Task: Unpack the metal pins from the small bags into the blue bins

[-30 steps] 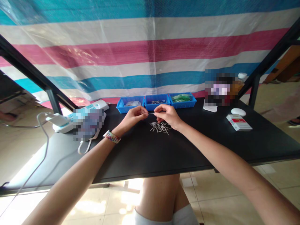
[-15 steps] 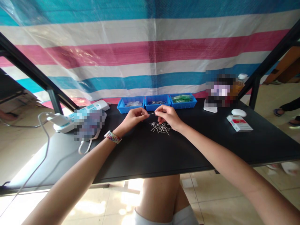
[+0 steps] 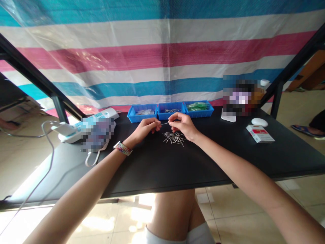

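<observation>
Over the black table, my left hand and my right hand face each other with fingertips pinched. A thin metal rod spans the small gap between them, and each hand pinches one end. Its fine details are too small to make out. Just below my right hand lies a loose pile of thin silvery rods. Behind the hands stand three joined blue trays: the left tray holds pale pieces, the middle tray dark and silvery thin pieces, the right tray green pieces.
At the left are a power strip with a plugged-in white charger and a cable, beside a blurred-out item. To the right lie a white oval case and a small box. A striped sheet hangs behind the table.
The hands have drawn very slightly apart, with more of the rod showing between them. At the far right, a person's foot has shifted. The pile and trays look the same.
</observation>
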Available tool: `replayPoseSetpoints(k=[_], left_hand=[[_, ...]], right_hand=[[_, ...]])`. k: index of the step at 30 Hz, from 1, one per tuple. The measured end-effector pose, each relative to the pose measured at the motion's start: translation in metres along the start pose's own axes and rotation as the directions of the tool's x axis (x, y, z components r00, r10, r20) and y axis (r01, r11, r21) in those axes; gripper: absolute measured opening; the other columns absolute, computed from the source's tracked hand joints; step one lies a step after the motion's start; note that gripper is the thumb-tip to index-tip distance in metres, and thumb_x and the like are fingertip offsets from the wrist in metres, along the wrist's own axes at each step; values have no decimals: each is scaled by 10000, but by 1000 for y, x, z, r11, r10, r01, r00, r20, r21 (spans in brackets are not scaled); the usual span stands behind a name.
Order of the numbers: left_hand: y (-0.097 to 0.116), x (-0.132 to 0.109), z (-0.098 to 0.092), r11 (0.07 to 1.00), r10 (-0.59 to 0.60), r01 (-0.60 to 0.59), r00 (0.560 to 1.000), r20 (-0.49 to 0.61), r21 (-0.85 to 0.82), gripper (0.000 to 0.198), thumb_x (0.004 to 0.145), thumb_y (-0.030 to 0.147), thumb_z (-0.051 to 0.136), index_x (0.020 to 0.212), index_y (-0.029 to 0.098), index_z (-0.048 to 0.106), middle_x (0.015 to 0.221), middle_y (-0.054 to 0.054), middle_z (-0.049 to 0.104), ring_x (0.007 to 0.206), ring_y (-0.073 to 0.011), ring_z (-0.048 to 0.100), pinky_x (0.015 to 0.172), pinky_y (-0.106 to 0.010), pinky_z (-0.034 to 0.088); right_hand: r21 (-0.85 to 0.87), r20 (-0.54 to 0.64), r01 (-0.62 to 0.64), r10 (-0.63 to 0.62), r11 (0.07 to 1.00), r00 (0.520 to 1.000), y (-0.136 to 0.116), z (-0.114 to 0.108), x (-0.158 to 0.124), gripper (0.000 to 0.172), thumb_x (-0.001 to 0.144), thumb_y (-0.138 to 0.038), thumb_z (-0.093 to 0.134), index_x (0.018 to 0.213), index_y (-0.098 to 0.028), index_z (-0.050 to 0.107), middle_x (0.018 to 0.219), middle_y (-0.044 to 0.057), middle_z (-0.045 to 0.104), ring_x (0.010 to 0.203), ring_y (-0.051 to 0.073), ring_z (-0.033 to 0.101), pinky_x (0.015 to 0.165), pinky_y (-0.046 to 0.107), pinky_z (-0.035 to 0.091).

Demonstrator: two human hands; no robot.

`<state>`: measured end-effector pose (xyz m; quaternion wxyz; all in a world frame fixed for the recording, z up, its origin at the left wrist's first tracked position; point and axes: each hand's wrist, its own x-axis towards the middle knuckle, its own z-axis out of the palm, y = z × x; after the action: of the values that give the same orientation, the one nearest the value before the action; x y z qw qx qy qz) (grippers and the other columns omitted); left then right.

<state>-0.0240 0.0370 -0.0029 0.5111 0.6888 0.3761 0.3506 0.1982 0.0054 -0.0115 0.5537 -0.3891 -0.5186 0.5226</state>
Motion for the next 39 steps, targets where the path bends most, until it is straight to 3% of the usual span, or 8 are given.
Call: replayPoseSetpoints(k=[6,13,19,23,26,32,35,39], left_hand=[[1,0,0,998,36,-37,999,13,49,358,815,506,798,805,158,711,755,-25,670,703,-143,583,626,-254,419],[1,-1,1,993,57,-57,998,2,99,375,799,500,838,804,156,688,738,1,612,652,-115,511,601,-247,385],[-4,1,-1,991,94,-94,996,4,95,260,852,420,724,927,171,704,820,-26,680,755,-167,626,648,-264,452],[-12,0,-1,898,186,-220,975,125,382,173,818,271,688,943,173,756,865,-40,727,761,-174,636,695,-287,476],[-15,-2,0,761,253,-330,944,213,558,161,810,212,679,936,193,779,905,-44,726,801,-183,642,739,-298,493],[-14,-2,-3,703,274,-390,920,280,595,98,843,193,652,879,200,743,889,-39,722,826,-186,630,773,-300,496],[-12,-2,-6,753,237,-369,924,299,545,90,809,188,662,876,191,722,883,-29,723,808,-174,628,760,-289,495],[-8,-3,-4,857,170,-256,960,223,448,78,808,222,663,865,180,696,843,-16,715,737,-149,607,716,-278,483]], right_hand=[[-21,-6,-10,10,1000,1000,0,-1,1,288,665,-307,851,882,-177,716,893,-2,696,591,85,633,507,212,585],[3,27,-80,80,997,996,1,-2,0,236,700,-315,822,825,-184,670,739,-30,639,584,114,635,476,235,602],[52,-40,-11,13,999,999,-4,-5,9,244,700,-288,860,802,-186,664,711,-37,651,561,103,637,509,231,619],[58,-226,37,-23,998,974,-8,-16,19,435,782,-369,846,1165,-200,728,885,4,759,551,102,660,506,240,621],[-41,-287,31,-41,999,957,-5,-25,20,551,829,-400,797,1332,-200,689,820,-8,745,478,97,616,434,221,559],[-174,-188,64,-97,983,977,5,-22,17,296,798,-385,747,1014,-182,753,716,-26,675,444,85,576,393,197,482],[-203,-150,64,-96,977,984,7,-18,15,259,791,-388,745,936,-174,747,697,-20,667,431,85,566,389,201,477],[-224,-40,34,-44,974,998,6,-14,11,241,798,-398,766,880,-173,742,703,-4,688,434,85,560,389,195,465]])
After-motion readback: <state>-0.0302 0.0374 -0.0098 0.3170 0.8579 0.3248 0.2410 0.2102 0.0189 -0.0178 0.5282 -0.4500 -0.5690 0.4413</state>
